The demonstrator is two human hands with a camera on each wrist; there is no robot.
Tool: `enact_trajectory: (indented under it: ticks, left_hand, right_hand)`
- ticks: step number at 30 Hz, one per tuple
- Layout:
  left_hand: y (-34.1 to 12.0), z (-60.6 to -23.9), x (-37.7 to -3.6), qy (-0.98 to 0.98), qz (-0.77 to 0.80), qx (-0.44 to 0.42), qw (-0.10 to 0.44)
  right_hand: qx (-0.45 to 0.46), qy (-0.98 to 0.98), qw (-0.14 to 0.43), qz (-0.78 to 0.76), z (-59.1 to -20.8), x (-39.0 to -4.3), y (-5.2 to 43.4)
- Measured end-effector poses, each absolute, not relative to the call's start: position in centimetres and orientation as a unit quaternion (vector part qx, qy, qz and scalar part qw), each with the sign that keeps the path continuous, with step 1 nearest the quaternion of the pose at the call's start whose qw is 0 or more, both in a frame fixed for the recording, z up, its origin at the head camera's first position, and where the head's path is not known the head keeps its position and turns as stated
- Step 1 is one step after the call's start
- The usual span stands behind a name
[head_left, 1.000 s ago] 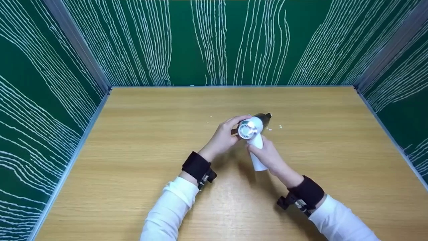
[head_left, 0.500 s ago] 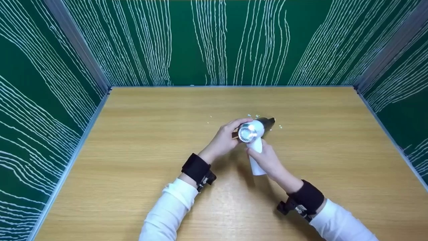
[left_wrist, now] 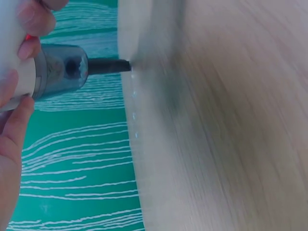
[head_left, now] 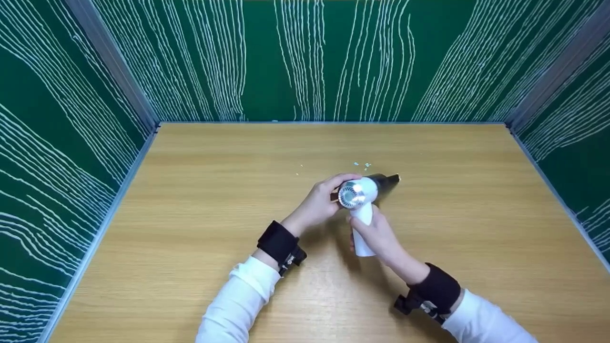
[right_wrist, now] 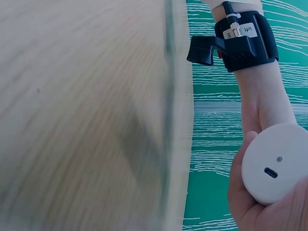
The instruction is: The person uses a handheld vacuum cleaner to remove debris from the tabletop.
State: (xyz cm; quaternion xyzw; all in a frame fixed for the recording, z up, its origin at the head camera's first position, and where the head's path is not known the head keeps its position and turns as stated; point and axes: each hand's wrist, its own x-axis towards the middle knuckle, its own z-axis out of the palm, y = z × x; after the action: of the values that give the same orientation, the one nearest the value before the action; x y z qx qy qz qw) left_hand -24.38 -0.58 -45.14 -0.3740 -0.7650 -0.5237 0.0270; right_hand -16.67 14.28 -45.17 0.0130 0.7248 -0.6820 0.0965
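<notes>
White handheld vacuum [head_left: 358,194] held between our hands above wooden table [head_left: 190,214] | right hand [head_left: 376,233] wraps handle | left hand [head_left: 317,202] grips motor body | dark nozzle [head_left: 388,181] points away-right, tip near table | crumbs [head_left: 362,165] just beyond.

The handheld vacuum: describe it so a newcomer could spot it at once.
On the wooden table, look just right of centre, where both hands meet. The vacuum is there: a white body with a round vented end, white handle and dark nozzle, unlike the tiny scraps beyond it.
</notes>
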Motion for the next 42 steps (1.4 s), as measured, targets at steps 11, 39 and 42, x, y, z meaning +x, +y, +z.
enact_trajectory:
  ticks: [11, 39, 42]
  left_hand:
    - [-1.7, -42.4, -22.2, -0.764, -0.524, -0.377, 0.021]
    - [-5.2, -42.9, -20.3, -0.775, -0.535, -0.336, -0.013]
    - [-5.2, -42.1, -19.5, -0.781, -0.53, -0.331, -0.012]
  right_hand:
    - [-0.001, 0.727, 0.089, -0.681, -45.2, -16.2, 13.6]
    - [-0.051, 0.748, 0.114, -0.652, -45.4, -14.5, 10.9]
    - [-0.055, 0.75, 0.117, -0.649, -45.5, -14.4, 11.0]
